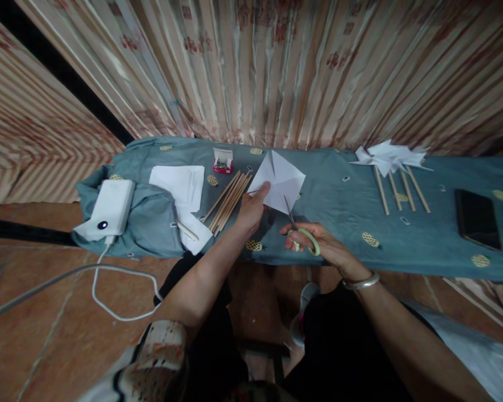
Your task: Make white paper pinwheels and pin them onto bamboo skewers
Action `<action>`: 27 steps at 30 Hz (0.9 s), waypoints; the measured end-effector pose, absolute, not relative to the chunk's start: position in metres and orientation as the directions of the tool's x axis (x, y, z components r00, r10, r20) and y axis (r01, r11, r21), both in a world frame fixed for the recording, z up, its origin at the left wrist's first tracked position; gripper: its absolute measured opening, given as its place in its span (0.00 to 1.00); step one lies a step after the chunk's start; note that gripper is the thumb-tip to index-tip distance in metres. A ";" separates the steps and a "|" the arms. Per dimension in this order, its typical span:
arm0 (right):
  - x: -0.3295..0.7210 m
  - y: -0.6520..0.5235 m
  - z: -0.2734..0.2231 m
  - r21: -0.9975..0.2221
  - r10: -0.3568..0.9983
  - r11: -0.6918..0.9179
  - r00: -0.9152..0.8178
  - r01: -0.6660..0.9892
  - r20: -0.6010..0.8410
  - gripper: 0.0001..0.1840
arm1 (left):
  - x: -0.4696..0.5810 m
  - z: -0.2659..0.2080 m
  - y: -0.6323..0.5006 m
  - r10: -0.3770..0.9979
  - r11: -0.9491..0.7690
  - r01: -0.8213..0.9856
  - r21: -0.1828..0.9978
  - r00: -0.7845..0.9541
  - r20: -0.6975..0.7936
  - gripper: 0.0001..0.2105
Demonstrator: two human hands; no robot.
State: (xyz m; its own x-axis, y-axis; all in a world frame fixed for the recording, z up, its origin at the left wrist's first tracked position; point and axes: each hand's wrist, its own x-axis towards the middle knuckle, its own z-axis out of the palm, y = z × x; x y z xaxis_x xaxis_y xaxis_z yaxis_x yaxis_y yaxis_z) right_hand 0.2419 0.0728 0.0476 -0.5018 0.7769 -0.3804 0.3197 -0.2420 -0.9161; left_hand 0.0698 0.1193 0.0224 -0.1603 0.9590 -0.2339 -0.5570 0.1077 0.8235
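Note:
A square sheet of white paper (285, 177) is pinched in my left hand (254, 207), thumb on top, over the middle of the cloth-covered table. One slit shows at its far corner. My right hand (312, 241) has its fingers in the pale green handles of a pair of scissors (305, 239). The scissor blades reach the paper's near edge. Beside my left hand lies a bundle of thin wooden sticks (227, 204). Farther right, white paper pinwheels (389, 156) on wooden sticks lie in an overlapping group.
A small red-and-white box (223, 162) of metal pins stands behind the sticks. Loose white sheets (180, 184), a white pen-like object (187, 230) and a white power bank (114, 207) with a cable are on the left. A dark phone (478, 219) lies at right. A curtain (251, 72) hangs behind.

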 end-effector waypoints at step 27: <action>0.236 0.072 0.048 -0.898 0.781 -0.378 -0.444 0.223 -0.439 0.34 | 0.070 0.023 0.120 0.950 0.099 -0.532 0.841 -0.200 -0.238 0.13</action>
State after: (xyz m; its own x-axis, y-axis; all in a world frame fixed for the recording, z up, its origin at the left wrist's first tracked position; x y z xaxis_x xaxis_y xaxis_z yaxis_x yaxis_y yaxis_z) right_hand 0.2363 0.0719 0.0477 -0.4439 0.7811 -0.4390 0.2229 -0.3783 -0.8985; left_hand 0.0696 0.1197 0.0227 -0.2001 0.9503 -0.2385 -0.5323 0.0989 0.8407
